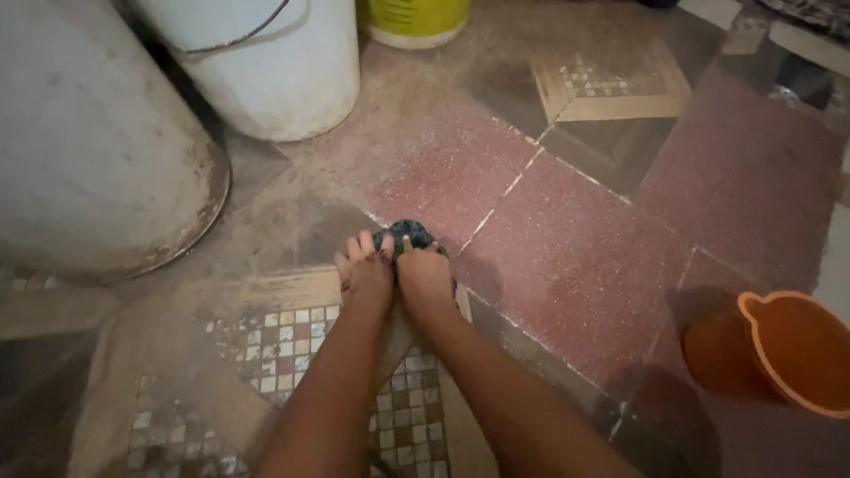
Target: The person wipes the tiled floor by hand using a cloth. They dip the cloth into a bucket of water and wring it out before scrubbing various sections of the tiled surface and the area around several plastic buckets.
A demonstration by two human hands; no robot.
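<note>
Both my hands press a small dark crumpled cloth [408, 234] down onto the dusty tiled floor [567, 257]. My left hand [364, 270] lies flat with its fingertips on the cloth's left side. Beside it, touching it, my right hand [424, 273] covers the cloth's near edge. Most of the cloth is hidden under my fingers. The cloth sits where a reddish speckled tile meets a patch of small mosaic tiles [292, 345].
A large white drum [88, 142] stands at the left, with a white bucket [266, 62] behind it and a yellow container [414, 19] at the top. An orange plastic jug [788, 350] sits on the floor at the right edge.
</note>
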